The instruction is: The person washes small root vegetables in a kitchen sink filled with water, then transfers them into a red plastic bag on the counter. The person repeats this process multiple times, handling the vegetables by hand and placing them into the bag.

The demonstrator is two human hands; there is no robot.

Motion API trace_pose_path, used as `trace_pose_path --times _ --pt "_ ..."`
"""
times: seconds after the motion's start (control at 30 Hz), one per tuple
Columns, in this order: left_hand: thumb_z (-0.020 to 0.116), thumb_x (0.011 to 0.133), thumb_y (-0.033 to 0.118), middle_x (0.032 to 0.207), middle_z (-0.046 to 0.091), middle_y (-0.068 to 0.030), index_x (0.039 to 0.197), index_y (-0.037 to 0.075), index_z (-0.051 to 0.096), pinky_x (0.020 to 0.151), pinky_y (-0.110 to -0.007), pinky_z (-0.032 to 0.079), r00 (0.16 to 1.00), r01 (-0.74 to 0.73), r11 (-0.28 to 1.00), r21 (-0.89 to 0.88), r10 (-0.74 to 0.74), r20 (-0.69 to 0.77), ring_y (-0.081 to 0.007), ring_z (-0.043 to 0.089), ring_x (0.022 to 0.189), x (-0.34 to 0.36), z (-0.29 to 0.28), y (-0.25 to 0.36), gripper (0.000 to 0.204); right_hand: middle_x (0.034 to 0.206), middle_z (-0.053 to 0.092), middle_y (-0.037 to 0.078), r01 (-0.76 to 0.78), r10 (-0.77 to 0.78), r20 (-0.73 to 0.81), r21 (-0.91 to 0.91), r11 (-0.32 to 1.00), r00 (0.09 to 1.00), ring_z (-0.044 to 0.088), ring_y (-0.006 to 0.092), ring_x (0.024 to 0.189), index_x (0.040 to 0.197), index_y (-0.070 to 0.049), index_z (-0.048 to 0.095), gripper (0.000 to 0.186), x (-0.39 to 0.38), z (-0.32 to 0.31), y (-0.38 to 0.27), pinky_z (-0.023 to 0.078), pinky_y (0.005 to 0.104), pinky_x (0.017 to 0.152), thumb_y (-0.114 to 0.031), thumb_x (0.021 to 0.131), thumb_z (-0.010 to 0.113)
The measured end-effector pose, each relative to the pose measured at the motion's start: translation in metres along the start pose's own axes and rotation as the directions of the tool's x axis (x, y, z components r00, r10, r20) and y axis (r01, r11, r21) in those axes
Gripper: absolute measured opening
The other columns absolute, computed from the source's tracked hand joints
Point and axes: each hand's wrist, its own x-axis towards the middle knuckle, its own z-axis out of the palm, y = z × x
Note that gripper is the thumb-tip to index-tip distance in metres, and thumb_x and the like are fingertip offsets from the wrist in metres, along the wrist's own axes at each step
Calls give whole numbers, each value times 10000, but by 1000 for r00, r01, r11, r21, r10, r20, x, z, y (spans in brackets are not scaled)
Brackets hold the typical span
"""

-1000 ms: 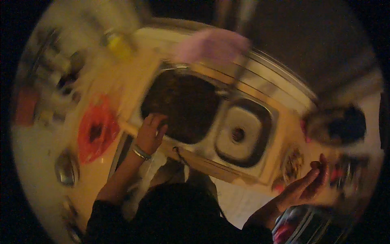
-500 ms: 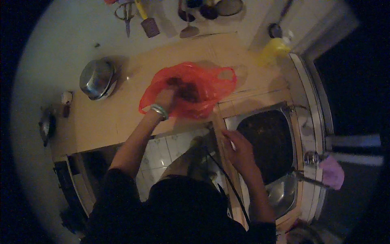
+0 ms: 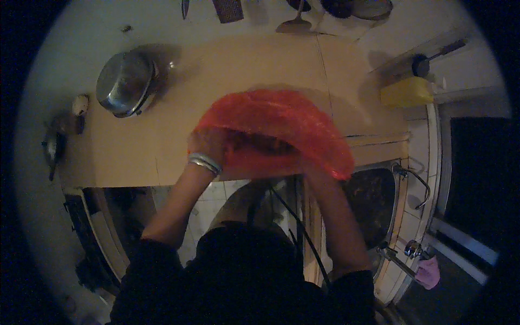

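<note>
A thin red plastic bag (image 3: 281, 111) is spread over the front of the wooden counter, its mouth toward me. Dark contents (image 3: 265, 145) show inside, too dim and blurred to name. My left hand (image 3: 208, 143), with pale bangles (image 3: 205, 162) at the wrist, is closed on the bag's left side. The right hand (image 3: 317, 169) reaches in at the bag's right side. Red film covers its fingers, so I cannot tell whether they hold anything.
A metal basin (image 3: 125, 84) stands at the counter's back left. To the right is a sink (image 3: 374, 200) with a tap (image 3: 420, 187). A yellow container (image 3: 406, 92) sits in the far right corner. Utensils (image 3: 295, 24) hang on the wall. A black cable (image 3: 298, 222) runs below the counter edge.
My right hand has moved from beside the sink up to the bag's right side. The bag has been raised and spread wider to the right. The left hand has shifted toward the bag's left edge.
</note>
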Motion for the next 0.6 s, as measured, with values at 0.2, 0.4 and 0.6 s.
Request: trace_pose_path --times 0.2,0.4,0.6 --pt "534 815 276 809 648 -77 941 147 630 613 -403 503 993 -111 976 -186 116 15 -251 635 782 9 -45 -5 205 1015 576 49 29 -29 -5 -83 996 1000 537 180 952 1105 -59 539 381 6 -12 -7 440 313 838 -318 934 318" --pt "455 846 155 1033 600 -159 1053 72 580 726 -430 504 802 -585 759 -285 491 -339 -290 621 853 23 -18 41 255 971 580 31 -334 338 2 152 930 941 543 148 904 1064 -68 554 441 56 -1 34 448 287 810 -390 936 282" --pt "427 890 195 1211 521 -161 1147 78 541 948 -368 408 949 -242 603 -760 312 -55 -318 500 1110 82 19 54 304 971 583 47 -200 214 -64 172 965 975 553 153 888 1046 -57 558 471 66 -11 62 455 297 804 -414 941 269"
